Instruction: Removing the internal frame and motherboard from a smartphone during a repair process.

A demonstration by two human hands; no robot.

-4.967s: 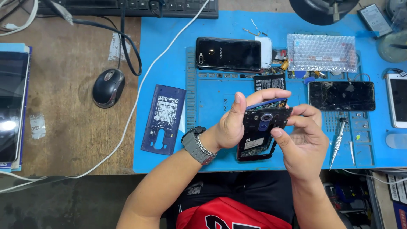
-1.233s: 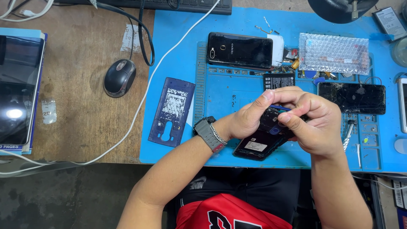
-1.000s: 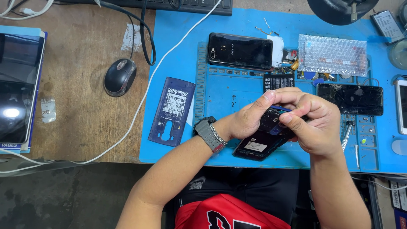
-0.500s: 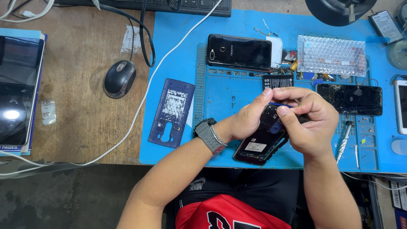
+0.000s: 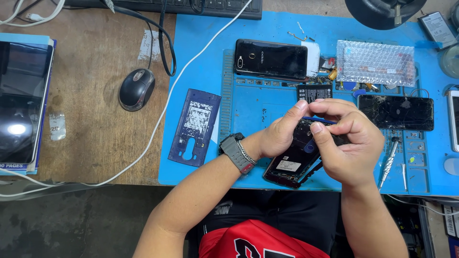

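Observation:
Both hands hold an opened black phone point(image 5: 292, 165) with its back cover off, just above the blue work mat point(image 5: 248, 100). My left hand point(image 5: 282, 131), a grey watch on its wrist, grips the phone's upper left side with the thumb up. My right hand point(image 5: 346, 143) closes over the phone's upper right part, thumb pressing near the camera area. A thin blue edge shows between the fingertips; what it is cannot be made out. The phone's removed purple back cover point(image 5: 195, 126) lies flat to the left on the mat.
On the mat lie a black phone point(image 5: 270, 59), a bubble-wrap pouch point(image 5: 375, 63), a cracked dark phone point(image 5: 396, 112), a small battery point(image 5: 314, 92) and a screwdriver point(image 5: 388, 161). A mouse point(image 5: 136, 89), a white cable point(image 5: 158, 117) and a tablet point(image 5: 21, 100) sit on the wooden desk at left.
The hands have shifted slightly on the opened phone; my right thumb has moved down onto its upper part. Everything else on the mat has stayed where it was.

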